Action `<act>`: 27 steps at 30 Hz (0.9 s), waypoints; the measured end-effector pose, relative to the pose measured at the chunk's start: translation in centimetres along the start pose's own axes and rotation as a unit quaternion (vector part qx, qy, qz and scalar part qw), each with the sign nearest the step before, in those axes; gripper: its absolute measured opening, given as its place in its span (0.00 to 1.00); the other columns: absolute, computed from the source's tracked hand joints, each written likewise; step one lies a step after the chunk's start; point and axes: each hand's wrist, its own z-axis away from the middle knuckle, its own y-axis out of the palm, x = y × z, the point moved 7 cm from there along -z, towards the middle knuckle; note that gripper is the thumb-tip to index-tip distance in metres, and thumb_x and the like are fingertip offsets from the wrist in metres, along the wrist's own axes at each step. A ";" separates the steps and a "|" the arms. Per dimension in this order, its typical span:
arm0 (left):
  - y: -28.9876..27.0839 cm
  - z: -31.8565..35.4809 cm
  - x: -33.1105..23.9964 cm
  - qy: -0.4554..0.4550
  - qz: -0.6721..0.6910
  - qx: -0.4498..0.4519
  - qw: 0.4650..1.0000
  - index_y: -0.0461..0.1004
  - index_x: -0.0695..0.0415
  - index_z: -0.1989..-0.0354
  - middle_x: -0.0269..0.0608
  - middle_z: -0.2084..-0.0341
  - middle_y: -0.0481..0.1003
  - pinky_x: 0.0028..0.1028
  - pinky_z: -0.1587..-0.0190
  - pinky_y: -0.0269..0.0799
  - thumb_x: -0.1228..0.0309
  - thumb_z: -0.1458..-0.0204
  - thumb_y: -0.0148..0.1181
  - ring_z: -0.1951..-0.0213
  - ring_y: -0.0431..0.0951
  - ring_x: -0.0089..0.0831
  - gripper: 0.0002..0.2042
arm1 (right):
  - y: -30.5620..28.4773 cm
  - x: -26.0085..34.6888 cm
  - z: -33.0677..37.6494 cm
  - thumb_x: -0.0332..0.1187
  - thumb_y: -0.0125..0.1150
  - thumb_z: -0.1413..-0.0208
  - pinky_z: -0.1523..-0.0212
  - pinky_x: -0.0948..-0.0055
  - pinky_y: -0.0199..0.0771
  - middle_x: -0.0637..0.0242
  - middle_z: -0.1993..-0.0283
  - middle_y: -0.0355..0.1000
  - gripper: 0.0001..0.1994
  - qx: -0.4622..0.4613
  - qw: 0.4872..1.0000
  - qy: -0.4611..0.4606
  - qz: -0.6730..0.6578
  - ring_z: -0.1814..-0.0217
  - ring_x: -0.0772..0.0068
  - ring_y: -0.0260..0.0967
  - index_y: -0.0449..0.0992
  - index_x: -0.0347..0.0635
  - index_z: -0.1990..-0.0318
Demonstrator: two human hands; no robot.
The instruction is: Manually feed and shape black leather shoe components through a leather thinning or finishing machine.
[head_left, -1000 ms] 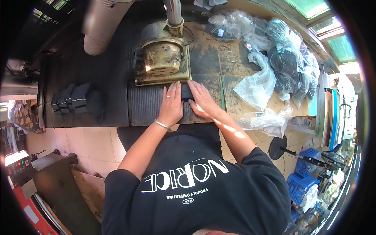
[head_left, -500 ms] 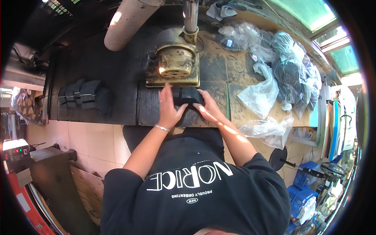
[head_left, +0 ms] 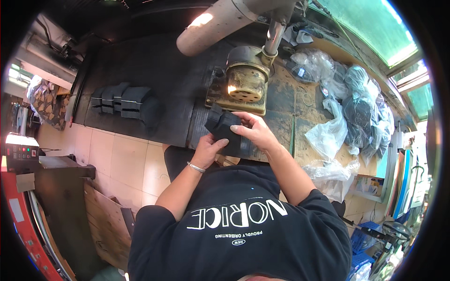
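Observation:
Between my hands is a small black bundle (head_left: 228,125) of flat, cloth-like pieces, tilted above the table's front edge. Its upper left end sticks out past my fingers. My left hand (head_left: 209,151) grips its near left side, thumb on top. From the right, my right hand (head_left: 257,133) holds the far side, with the thumb pressed on the upper face and the fingers curled round the back edge. Just beyond it stands a stained, cream-coloured round machine head (head_left: 247,79) on a square base (head_left: 225,103).
Several dark bundles with pale stripes (head_left: 123,101) lie at the table's left. Clear plastic bags with dark contents (head_left: 361,105) pile up on the right. A thick pale pipe (head_left: 211,28) hangs over the back. A control box with lights (head_left: 22,149) stands far left.
The black bundle has been lifted and turned from lying before the machine. My left hand has moved from its far side to below it. The whole view has shifted and tilted.

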 end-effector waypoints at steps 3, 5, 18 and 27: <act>-1.2 0.6 -0.4 0.009 -0.035 0.045 0.998 0.69 0.64 0.45 0.40 0.52 0.75 0.28 0.46 0.70 0.75 0.44 0.60 0.51 0.75 0.27 0.18 | 0.9 -0.9 -0.8 0.30 0.69 0.52 0.48 0.76 0.69 0.64 0.53 0.74 0.26 0.015 0.999 0.050 -0.017 0.54 0.77 0.71 0.71 0.29 0.45; -0.9 1.3 -1.3 0.009 0.049 0.066 0.997 0.68 0.64 0.43 0.40 0.50 0.73 0.28 0.43 0.68 0.75 0.43 0.58 0.48 0.73 0.28 0.19 | 2.3 -0.9 -1.0 0.29 0.70 0.53 0.52 0.78 0.71 0.66 0.57 0.76 0.24 0.018 0.998 0.051 -0.037 0.58 0.80 0.72 0.73 0.29 0.48; -1.1 -0.1 -7.5 0.108 0.142 -0.004 0.984 0.66 0.66 0.43 0.43 0.50 0.74 0.30 0.44 0.70 0.80 0.42 0.52 0.48 0.75 0.31 0.17 | 4.4 -0.5 -5.0 0.35 0.59 0.40 0.54 0.78 0.68 0.67 0.52 0.74 0.22 -0.111 0.989 -0.098 -0.012 0.53 0.80 0.69 0.68 0.36 0.41; -5.2 -7.1 -13.5 0.157 0.106 -0.056 0.980 0.70 0.65 0.49 0.42 0.55 0.76 0.29 0.47 0.72 0.80 0.46 0.57 0.53 0.77 0.30 0.15 | 1.4 -10.1 -1.6 0.26 0.56 0.42 0.50 0.72 0.72 0.58 0.59 0.77 0.09 -0.027 0.944 -0.150 0.291 0.54 0.63 0.76 0.77 0.38 0.55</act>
